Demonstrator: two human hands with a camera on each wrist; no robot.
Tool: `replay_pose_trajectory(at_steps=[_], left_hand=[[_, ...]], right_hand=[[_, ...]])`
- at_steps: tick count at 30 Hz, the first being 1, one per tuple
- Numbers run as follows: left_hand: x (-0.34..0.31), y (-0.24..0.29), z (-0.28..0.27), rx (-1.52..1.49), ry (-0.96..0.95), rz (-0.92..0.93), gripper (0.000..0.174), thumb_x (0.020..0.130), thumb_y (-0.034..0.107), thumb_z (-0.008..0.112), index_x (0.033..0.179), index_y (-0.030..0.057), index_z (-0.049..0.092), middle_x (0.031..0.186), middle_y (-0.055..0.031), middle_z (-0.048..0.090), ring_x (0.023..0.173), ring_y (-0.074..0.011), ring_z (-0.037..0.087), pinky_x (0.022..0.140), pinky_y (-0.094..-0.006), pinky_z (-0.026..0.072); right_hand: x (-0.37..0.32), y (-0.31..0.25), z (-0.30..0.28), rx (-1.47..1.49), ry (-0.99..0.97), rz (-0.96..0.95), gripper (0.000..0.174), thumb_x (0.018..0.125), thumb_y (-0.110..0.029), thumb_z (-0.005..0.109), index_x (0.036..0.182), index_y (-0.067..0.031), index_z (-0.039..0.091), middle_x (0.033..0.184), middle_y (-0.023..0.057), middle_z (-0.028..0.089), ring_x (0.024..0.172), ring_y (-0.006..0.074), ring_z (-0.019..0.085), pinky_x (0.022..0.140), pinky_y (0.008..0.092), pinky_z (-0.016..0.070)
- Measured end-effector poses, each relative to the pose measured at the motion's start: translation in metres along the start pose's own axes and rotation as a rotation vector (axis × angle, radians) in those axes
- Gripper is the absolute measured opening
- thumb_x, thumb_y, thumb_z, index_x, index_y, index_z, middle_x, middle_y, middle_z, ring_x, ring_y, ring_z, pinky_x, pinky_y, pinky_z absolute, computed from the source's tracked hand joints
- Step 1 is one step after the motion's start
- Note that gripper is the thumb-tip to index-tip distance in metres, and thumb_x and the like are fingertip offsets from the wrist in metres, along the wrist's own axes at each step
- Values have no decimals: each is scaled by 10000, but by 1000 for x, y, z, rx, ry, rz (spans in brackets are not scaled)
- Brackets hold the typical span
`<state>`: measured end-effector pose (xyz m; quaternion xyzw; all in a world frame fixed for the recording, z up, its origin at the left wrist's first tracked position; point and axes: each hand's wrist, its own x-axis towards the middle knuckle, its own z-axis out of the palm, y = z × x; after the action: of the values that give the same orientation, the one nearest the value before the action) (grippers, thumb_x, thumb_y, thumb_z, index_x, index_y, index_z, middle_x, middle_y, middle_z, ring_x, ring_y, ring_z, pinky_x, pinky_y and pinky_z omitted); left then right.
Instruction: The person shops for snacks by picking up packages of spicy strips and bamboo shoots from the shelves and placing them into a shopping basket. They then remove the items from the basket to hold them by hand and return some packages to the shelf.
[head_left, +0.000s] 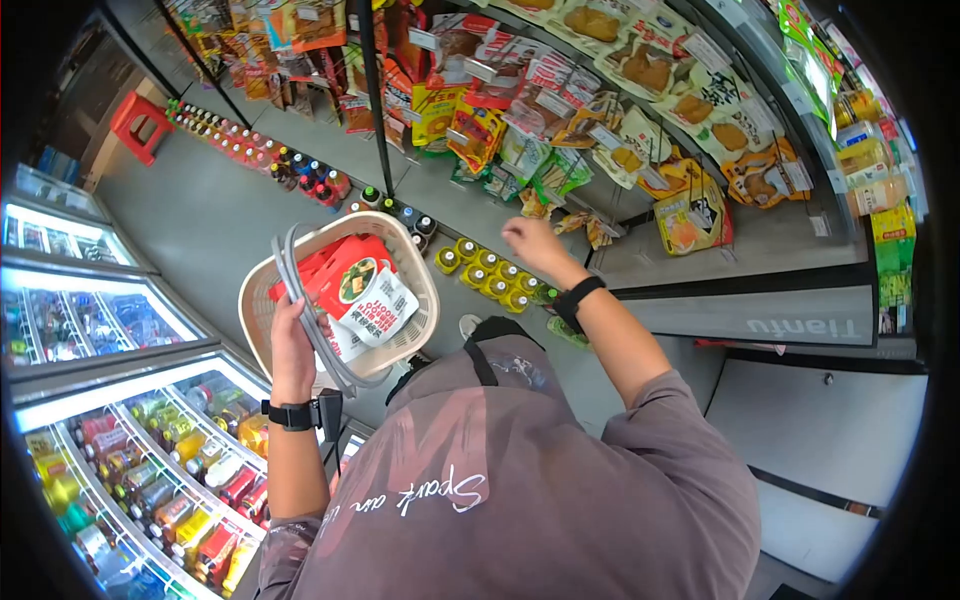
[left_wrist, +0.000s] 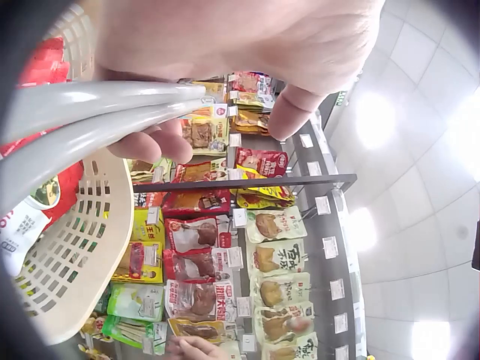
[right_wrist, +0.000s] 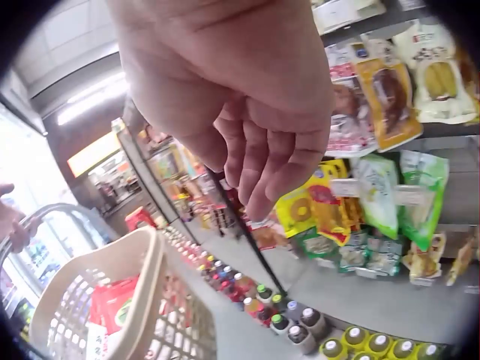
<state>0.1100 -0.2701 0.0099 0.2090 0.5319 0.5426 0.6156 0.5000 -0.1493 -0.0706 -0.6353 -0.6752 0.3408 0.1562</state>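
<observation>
A beige basket (head_left: pixel 428 300) with grey handles (head_left: pixel 318 335) hangs from my left hand (head_left: pixel 290 350), whose fingers curl round both handles. Red and white food packets (head_left: pixel 375 295) lie in the basket. In the left wrist view my left hand (left_wrist: pixel 240 45) grips the handles (left_wrist: pixel 97 112) above the basket wall (left_wrist: pixel 97 240). My right hand (head_left: pixel 538 247) is raised in front of the hanging snack packs, holding nothing. The right wrist view shows my right hand (right_wrist: pixel 240 112) with loosely bent fingers, near yellow packs (right_wrist: pixel 328 202) and green-white packs (right_wrist: pixel 375 195); no contact shows.
Rows of bottles (head_left: pixel 490 275) stand on the floor along the shelf. Lit drink coolers (head_left: pixel 150 430) line the left side. A red stool (head_left: pixel 140 125) stands at the far upper left. Shelf edges (head_left: pixel 740 310) and a dark upright post (head_left: pixel 375 100) border the packs.
</observation>
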Motion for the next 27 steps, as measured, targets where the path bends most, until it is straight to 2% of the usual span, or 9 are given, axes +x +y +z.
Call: replay_pose_trajectory(at_steps=[4, 10, 13, 16, 17, 20, 22, 23, 27], left_hand=[[5, -7, 1, -2, 63, -51, 442, 863, 286, 553, 1209, 38, 433, 974, -54, 558, 712, -135, 558, 631, -292, 476], [12, -8, 3, 49, 186, -75, 430, 865, 319, 557, 1188, 53, 460, 969, -38, 578, 694, -125, 546, 610, -280, 455], [3, 1, 14, 121, 315, -57, 396, 878, 329, 550, 1168, 72, 467, 946, -29, 588, 669, -113, 534, 589, -268, 437], [-2, 11, 32, 146, 448, -19, 374, 888, 325, 546, 1162, 81, 476, 948, -27, 587, 639, -100, 515, 576, -242, 420], [-2, 16, 34, 141, 435, -20, 357, 898, 315, 537, 1158, 77, 483, 949, -25, 582, 625, -95, 503, 567, -233, 411], [-4, 26, 50, 192, 456, 16, 332, 941, 314, 485, 1171, 76, 489, 962, -9, 592, 641, -92, 491, 561, -241, 392], [-4, 29, 62, 198, 458, 43, 325, 949, 302, 470, 1175, 70, 497, 971, -6, 591, 642, -89, 478, 567, -238, 381], [-3, 31, 67, 199, 445, 52, 320, 949, 293, 469, 1172, 66, 501, 983, -8, 591, 640, -90, 477, 568, -243, 380], [3, 29, 74, 190, 514, 38, 323, 937, 297, 491, 1160, 64, 503, 975, -12, 592, 632, -98, 484, 573, -250, 388]], right_hand=[[-1, 86, -45, 159, 205, 216, 138, 854, -136, 590, 915, -41, 668, 706, 82, 658, 544, 164, 635, 557, 314, 502], [79, 242, -65, 32, 290, 442, 238, 840, -206, 607, 1008, -44, 656, 898, 149, 691, 856, 286, 667, 734, 393, 509], [126, 286, -61, -32, 236, 633, 469, 858, -261, 605, 1258, -36, 510, 1184, 189, 603, 1101, 360, 563, 960, 433, 418], [161, 301, -59, -242, 205, 651, 627, 893, -235, 615, 1387, 33, 338, 1340, 227, 458, 1203, 359, 485, 988, 447, 447], [166, 308, -58, -217, 307, 532, 519, 877, -343, 582, 1237, 25, 519, 1249, 219, 553, 1160, 379, 516, 986, 440, 405], [192, 289, -84, -377, 0, 602, 493, 925, -378, 493, 1229, 8, 536, 1347, 198, 483, 1214, 373, 468, 997, 447, 394], [206, 291, -85, -264, 76, 594, 721, 878, -314, 634, 1398, 51, 293, 1364, 253, 429, 1204, 378, 479, 1037, 442, 399], [218, 325, -73, -198, 123, 609, 627, 910, -381, 567, 1306, 83, 426, 1245, 263, 540, 1044, 369, 593, 947, 459, 457], [238, 430, -40, -297, 356, 240, 611, 971, -472, 386, 1026, 81, 638, 1042, 273, 637, 959, 391, 620, 843, 475, 473]])
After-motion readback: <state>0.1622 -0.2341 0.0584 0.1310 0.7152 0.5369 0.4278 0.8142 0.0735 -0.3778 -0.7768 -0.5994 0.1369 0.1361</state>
